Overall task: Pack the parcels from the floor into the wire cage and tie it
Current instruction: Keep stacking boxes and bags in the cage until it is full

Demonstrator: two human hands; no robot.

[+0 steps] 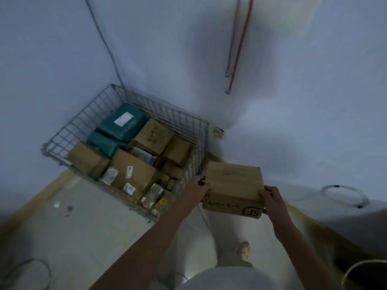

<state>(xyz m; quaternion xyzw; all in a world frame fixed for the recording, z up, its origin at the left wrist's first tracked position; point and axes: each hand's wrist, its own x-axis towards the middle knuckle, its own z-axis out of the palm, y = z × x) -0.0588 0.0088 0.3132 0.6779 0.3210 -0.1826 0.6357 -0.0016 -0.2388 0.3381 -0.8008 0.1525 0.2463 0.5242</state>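
Both hands, left hand point(199, 188) and right hand point(272, 198), grasp a cardboard box point(233, 188) with curled fingers, held in the air just beside the wire cage point(201, 143)'s right wall. Risk: box clips the cage rim or slips, since the grip is only on its near corners. Cage already crowded with brown boxes point(132, 174) and teal bags point(123, 124), so little flat room; a cable point(345, 195) loops on the floor well right.

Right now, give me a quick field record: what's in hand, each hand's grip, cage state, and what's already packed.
held item: cardboard box with SF mark, held in the air just right of the cage
left hand: grips the box's left side
right hand: grips the box's right near corner
wire cage: in the wall corner, top open, not tied
cage contents: two green mailer bags at the back, several brown cartons with labels, small packets at the front
held box in cage: no
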